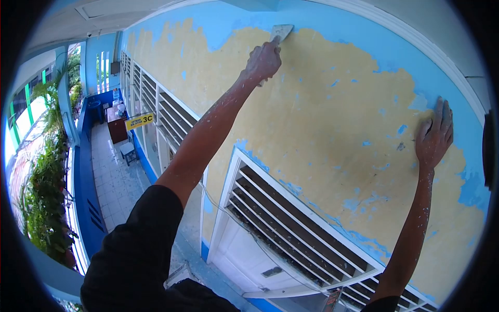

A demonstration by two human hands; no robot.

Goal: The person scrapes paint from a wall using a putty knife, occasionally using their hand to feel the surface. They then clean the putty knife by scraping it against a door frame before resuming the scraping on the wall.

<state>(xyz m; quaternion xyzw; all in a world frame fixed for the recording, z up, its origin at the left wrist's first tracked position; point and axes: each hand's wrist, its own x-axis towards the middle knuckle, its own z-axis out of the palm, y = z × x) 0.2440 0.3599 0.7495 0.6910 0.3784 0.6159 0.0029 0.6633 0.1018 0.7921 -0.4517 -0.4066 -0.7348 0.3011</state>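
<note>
Fingers closed round its handle, my left hand (263, 61) holds a scraper (282, 32) high on the wall. The scraper's flat blade lies against the wall where blue paint (312, 14) borders a large bare, yellowish area (322, 104). My right hand (435, 136) rests on the wall at the right, fingers stretched upward and slightly apart, holding nothing. It lies near another ragged edge of blue paint. Small blue flecks remain scattered over the yellowish area. Pale specks cover both forearms.
Below are a white louvred vent (296, 223) over a door and a loose cable (249, 229). At left, a yellow sign (140, 121), a stool (128, 152) and a desk (117, 125) stand along the tiled corridor (106, 182), with plants (47, 208) beyond a blue low wall.
</note>
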